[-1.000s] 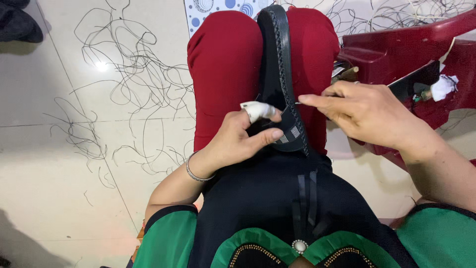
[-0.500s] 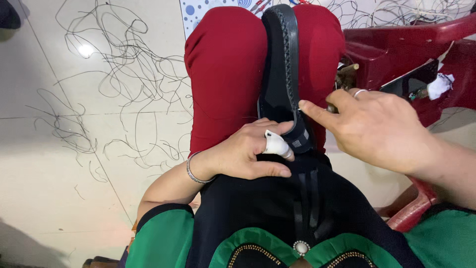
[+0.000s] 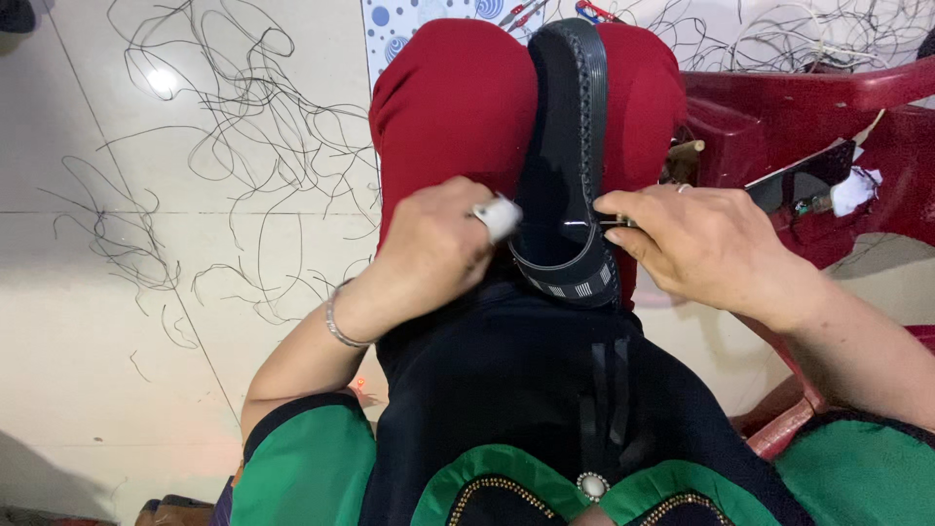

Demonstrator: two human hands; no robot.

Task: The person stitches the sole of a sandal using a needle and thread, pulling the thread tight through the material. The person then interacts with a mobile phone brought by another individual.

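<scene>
The black shoe (image 3: 570, 146) lies lengthwise between the knees, heel nearest. The left hand (image 3: 433, 248) grips its side; the right hand (image 3: 706, 244) pinches what looks like a needle (image 3: 609, 223) at the rim.

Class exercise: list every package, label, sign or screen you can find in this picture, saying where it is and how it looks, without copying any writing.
No package, label, sign or screen shows clearly.
Nearest candidate: a white sheet with blue circles on the floor at the top, beyond the red-clad knees; whether it is packaging cannot be told.

Bright, even overhead light — glare spot on floor tiles (image 3: 161, 80) far left of the fingers (image 3: 499, 216); sharp focus, soft shadows
</scene>
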